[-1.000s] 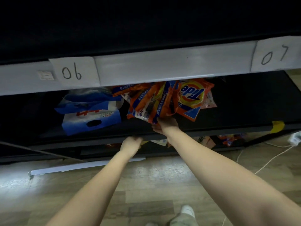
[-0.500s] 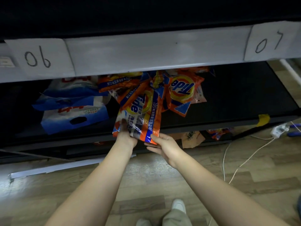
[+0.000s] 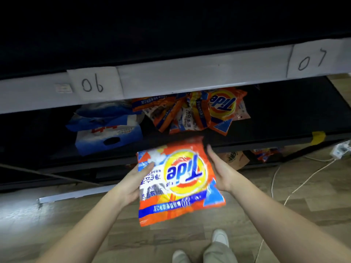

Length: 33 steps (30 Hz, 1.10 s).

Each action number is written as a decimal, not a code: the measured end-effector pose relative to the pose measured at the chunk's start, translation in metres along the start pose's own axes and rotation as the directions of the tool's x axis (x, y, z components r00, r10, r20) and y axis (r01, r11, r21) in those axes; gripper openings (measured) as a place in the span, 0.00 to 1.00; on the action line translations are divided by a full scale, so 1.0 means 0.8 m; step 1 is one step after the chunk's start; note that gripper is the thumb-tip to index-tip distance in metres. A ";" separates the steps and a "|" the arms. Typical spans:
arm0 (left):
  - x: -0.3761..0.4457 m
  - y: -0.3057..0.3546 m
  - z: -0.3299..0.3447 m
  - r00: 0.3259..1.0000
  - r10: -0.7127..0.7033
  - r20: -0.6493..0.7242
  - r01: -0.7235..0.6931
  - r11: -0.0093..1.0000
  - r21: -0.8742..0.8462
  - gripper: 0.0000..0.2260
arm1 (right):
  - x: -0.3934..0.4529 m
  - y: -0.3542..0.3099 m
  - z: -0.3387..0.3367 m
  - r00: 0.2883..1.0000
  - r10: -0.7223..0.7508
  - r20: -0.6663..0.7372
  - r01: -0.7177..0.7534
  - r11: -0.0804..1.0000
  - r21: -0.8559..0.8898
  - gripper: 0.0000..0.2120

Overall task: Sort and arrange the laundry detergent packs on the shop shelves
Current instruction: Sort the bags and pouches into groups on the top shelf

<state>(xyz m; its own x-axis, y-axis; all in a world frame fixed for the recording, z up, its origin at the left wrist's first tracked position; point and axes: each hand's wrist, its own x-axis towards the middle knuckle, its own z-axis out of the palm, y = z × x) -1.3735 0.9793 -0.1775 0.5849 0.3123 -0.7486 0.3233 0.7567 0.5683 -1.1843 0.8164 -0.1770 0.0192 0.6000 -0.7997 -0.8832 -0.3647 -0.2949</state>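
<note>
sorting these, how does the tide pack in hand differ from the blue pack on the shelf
The Tide pack is orange and yellow; the blue pack is blue and white. The Tide pack is held off the shelf by the left hand and right hand; the blue pack lies untouched on the shelf. Both are soft packs.

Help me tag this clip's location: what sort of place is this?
Probably a small shop or stockroom: dark shelving with handwritten bay labels 06 and 07, and a heap of Tide packs on the shelf.
</note>
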 end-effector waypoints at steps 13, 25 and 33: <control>-0.100 0.057 0.128 0.988 -0.018 0.152 -0.044 0.919 0.393 0.25 | -0.183 0.017 0.001 0.953 -0.296 -0.069 0.281 0.944 -0.173 0.26; -0.320 0.155 0.293 0.815 0.321 0.482 -0.538 0.727 0.426 0.19 | -0.461 -0.016 0.071 0.641 -0.767 0.027 0.742 0.611 -0.276 0.49; -0.501 0.258 0.307 0.536 0.614 0.579 -0.839 0.464 0.285 0.16 | -0.597 -0.051 0.213 0.327 -0.911 0.250 0.928 0.260 -0.266 0.41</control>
<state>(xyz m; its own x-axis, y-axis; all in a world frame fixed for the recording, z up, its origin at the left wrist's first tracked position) -1.3584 0.8690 0.3241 0.9430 0.2994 0.1453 -0.1287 -0.0745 0.9889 -1.2375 0.6661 0.3057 0.6940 0.7066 0.1384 -0.0869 0.2729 -0.9581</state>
